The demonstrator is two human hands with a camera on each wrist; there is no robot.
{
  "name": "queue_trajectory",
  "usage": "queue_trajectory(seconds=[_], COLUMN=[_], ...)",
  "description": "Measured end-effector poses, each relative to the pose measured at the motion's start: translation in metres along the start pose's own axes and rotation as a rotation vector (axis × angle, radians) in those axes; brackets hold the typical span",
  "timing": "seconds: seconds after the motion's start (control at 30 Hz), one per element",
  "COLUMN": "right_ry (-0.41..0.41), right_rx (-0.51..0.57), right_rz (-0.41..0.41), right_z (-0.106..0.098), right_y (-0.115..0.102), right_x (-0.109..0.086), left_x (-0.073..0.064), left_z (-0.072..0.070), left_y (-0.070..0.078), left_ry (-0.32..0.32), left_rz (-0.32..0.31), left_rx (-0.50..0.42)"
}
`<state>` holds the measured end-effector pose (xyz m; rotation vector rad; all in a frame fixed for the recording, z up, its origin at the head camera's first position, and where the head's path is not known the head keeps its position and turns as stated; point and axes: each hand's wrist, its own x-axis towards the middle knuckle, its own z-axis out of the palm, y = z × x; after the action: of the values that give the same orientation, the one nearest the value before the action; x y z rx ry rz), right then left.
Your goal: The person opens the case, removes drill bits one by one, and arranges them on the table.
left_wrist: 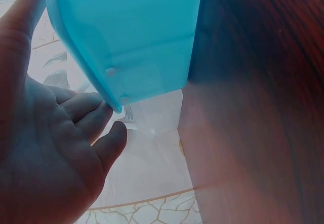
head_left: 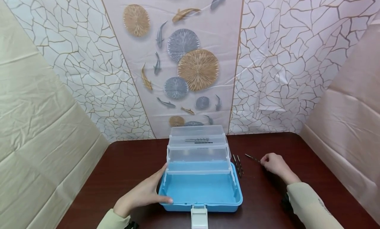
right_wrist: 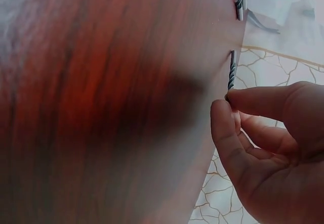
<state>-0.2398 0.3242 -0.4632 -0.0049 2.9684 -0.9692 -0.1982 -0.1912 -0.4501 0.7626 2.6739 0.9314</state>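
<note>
A blue plastic toolbox [head_left: 202, 207] stands on the table with its clear stepped trays [head_left: 196, 154] raised behind. My left hand [head_left: 145, 191] rests along its left side, fingers spread and thumb over the front left rim; in the left wrist view the loosely bent fingertips [left_wrist: 120, 133] are right at the blue rim [left_wrist: 81, 62]. To the right of the box, my right hand [head_left: 274, 163] pinches one end of a thin twist drill bit [head_left: 252, 157] between thumb and forefinger. The bit's spiral flutes [right_wrist: 232, 75] show in the right wrist view, its pinched end hidden.
Two more drill bits [head_left: 237, 165] lie on the dark wooden table [head_left: 133, 163] between the box and my right hand. Several bits [head_left: 198, 139] lie in an upper clear tray. A white latch [head_left: 199, 217] hangs at the box's front. Patterned cloth [head_left: 267, 74] hangs behind the table.
</note>
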Motion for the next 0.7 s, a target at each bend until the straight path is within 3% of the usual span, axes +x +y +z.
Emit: queue_trajectory(seconds=[0.5,0.7], right_ry=[-0.127,-0.141], right_rx=[0.093,0.129], right_rz=[0.020,0.043], right_z=[0.020,0.026], right_y=[-0.018,-0.029], right_x=[0.000,-0.001], left_x=[0.000,0.000], left_z=[-0.002,-0.003], left_y=[-0.002,-0.003], left_ry=[0.000,0.002], left_rz=[0.019,0.030], left_rx=[-0.020,-0.033])
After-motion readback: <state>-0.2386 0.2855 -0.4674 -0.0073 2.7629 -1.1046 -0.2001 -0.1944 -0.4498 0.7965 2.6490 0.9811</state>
